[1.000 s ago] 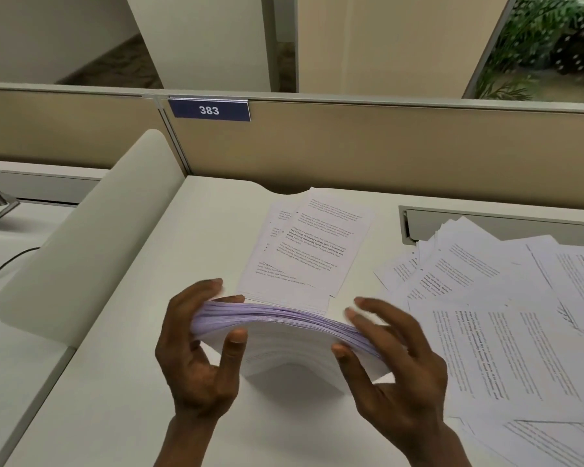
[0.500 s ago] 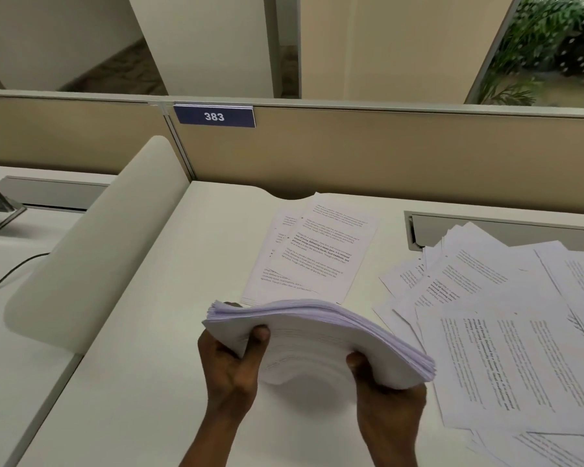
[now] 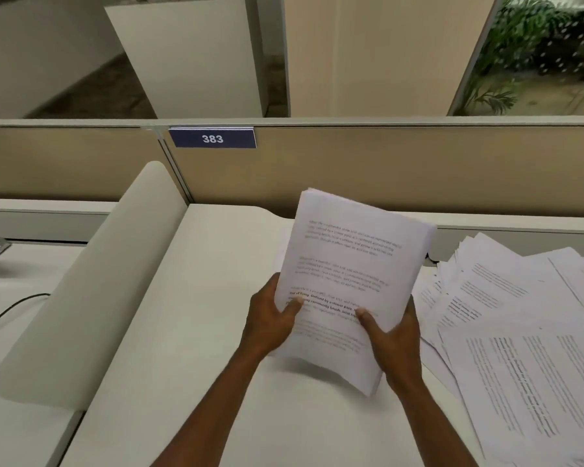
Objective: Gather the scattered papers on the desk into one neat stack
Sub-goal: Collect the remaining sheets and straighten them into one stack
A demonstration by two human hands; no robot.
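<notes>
A thick stack of printed white papers [image 3: 351, 257] stands nearly upright above the white desk [image 3: 189, 382], its printed face toward me and tilted slightly to the right. My left hand [image 3: 272, 318] grips its lower left edge, thumb on the front. My right hand [image 3: 393, 345] grips the lower right edge, thumb also on the front. Several loose printed sheets [image 3: 526, 332] lie scattered and overlapping on the desk to the right. The stack hides the sheets behind it.
A curved white side divider [image 3: 91, 281] rises on the left edge of the desk. A tan partition [image 3: 385, 170] with a blue "383" plate [image 3: 212, 138] closes the far side. A cable slot [image 3: 452, 244] runs along the back right. A black cable [image 3: 11, 308] lies on the neighbouring desk.
The stack has gone from lying flat and bowed between both hands to standing nearly upright with its face toward me. Both hands have shifted to the lower edges.
</notes>
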